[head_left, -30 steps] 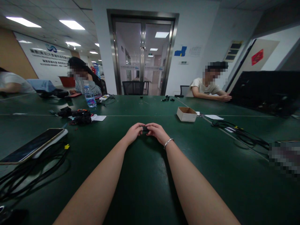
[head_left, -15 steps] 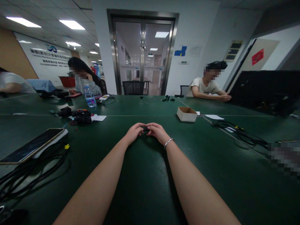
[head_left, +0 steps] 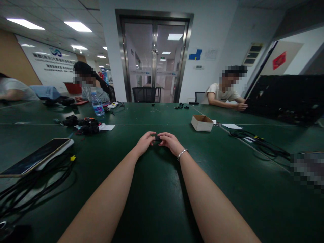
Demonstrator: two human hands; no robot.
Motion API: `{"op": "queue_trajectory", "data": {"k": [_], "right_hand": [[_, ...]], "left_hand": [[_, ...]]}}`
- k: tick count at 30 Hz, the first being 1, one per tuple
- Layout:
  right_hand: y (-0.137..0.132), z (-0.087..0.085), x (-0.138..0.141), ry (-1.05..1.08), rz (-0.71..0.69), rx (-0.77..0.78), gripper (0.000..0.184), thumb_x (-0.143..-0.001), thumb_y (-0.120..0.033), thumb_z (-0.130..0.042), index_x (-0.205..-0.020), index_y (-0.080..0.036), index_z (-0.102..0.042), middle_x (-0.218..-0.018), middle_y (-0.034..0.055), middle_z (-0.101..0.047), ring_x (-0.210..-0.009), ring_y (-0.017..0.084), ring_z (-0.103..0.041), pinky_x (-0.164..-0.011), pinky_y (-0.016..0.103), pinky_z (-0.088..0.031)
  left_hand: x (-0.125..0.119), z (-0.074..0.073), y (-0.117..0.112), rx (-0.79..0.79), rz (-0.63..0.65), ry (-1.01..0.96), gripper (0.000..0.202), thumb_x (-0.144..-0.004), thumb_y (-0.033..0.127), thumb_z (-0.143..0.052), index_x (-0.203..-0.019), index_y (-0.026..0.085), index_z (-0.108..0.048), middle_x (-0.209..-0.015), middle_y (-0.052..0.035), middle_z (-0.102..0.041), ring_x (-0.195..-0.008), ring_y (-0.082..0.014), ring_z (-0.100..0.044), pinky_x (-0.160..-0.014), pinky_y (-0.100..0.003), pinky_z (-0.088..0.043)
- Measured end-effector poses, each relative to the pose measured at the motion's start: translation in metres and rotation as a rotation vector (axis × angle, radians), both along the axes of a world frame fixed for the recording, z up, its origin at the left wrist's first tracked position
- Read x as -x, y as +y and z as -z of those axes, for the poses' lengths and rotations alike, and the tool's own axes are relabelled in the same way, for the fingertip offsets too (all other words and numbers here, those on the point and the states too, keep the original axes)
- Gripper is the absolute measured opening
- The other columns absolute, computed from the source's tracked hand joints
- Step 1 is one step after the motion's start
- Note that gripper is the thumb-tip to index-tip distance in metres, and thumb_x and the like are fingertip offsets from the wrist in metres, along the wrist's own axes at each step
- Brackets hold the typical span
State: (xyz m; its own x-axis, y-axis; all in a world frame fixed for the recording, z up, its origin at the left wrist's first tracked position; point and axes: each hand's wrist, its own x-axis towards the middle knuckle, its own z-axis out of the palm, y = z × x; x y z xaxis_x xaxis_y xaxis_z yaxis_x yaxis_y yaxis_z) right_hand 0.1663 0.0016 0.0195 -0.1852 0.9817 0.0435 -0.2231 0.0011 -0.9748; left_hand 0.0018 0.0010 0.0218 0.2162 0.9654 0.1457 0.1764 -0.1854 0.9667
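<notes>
From where I stand, the wall sign [head_left: 50,55] offers 大数据 among its characters, the smaller lines being a blur; the lettering across the glass doors [head_left: 153,64] is too small to read; the pink-and-blue label on the water bottle [head_left: 97,104] shows only a few unclear letters, and the red diamond poster [head_left: 279,60] is no easier; at the middle of the green table [head_left: 157,195], a small black piece [head_left: 158,138] sits between the two hands, its ends covered by fingers; the right hand [head_left: 172,143] pinches it; the left hand [head_left: 144,143] has its thumb at the other end, though I cannot tell whether those fingers grip or merely touch; the phone [head_left: 37,158] is cut off at left.
</notes>
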Motion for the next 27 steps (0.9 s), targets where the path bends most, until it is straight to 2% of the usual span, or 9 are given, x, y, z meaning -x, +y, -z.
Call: {"op": "queue_trajectory", "data": {"k": [5,9,13,18,23,27], "right_hand": [[0.0001,0.0003,0.0001,0.0,-0.002,-0.008,0.011,-0.073,-0.013,-0.064,-0.082,-0.015,-0.069,-0.055,-0.0023,-0.061,-0.047,0.008,-0.056,-0.06,0.025,-0.055],[0.0013,0.0014,-0.0002,0.011,-0.004,-0.005,0.011,-0.073,-0.013,-0.064,-0.082,-0.015,-0.069,-0.052,-0.0027,-0.059,-0.047,0.008,-0.055,-0.062,0.026,-0.056],[0.0023,0.0025,-0.0009,0.006,-0.008,-0.009,0.01,-0.072,-0.015,-0.066,-0.082,-0.015,-0.069,-0.055,-0.002,-0.06,-0.048,0.008,-0.055,-0.063,0.026,-0.056],[0.003,0.0029,-0.001,0.005,0.001,-0.003,0.011,-0.073,-0.014,-0.064,-0.083,-0.016,-0.069,-0.052,-0.0025,-0.059,-0.047,0.008,-0.055,-0.062,0.027,-0.056],[0.0029,0.002,-0.0005,-0.002,0.006,0.002,0.011,-0.073,-0.013,-0.062,-0.082,-0.015,-0.069,-0.054,-0.0016,-0.061,-0.047,0.009,-0.056,-0.061,0.025,-0.055],[0.0022,0.0018,-0.0011,0.012,-0.004,0.0,0.011,-0.073,-0.015,-0.064,-0.082,-0.015,-0.069,-0.053,-0.0018,-0.06,-0.048,0.009,-0.056,-0.062,0.026,-0.056]], "left_hand": [[0.0007,0.0027,0.0019,-0.007,0.019,0.008,0.032,-0.085,0.03,-0.044,-0.109,0.013,-0.058,-0.066,0.0011,-0.053,-0.058,-0.011,-0.048,-0.059,-0.024,-0.039],[0.001,0.0023,0.001,-0.03,0.005,0.007,0.032,-0.078,0.026,-0.053,-0.107,0.015,-0.059,-0.073,0.0009,-0.056,-0.06,-0.0105,-0.049,-0.06,-0.024,-0.04],[0.0006,0.0015,-0.0005,-0.018,0.033,0.007,0.031,-0.082,0.029,-0.048,-0.106,0.013,-0.059,-0.066,0.0011,-0.053,-0.06,-0.0114,-0.049,-0.06,-0.024,-0.04],[0.0008,0.0032,0.0012,-0.028,-0.011,-0.003,0.037,-0.078,0.028,-0.055,-0.113,0.015,-0.056,-0.073,0.0006,-0.057,-0.06,-0.0107,-0.051,-0.059,-0.024,-0.04],[0.0003,0.0038,0.0023,-0.016,0.029,-0.021,0.032,-0.084,0.03,-0.046,-0.109,0.013,-0.057,-0.062,0.0011,-0.055,-0.057,-0.0116,-0.05,-0.058,-0.024,-0.039],[0.0,0.0037,0.0026,-0.02,0.017,-0.025,0.031,-0.08,0.026,-0.052,-0.108,0.014,-0.058,-0.069,0.0007,-0.057,-0.058,-0.0103,-0.05,-0.059,-0.023,-0.039]]}}
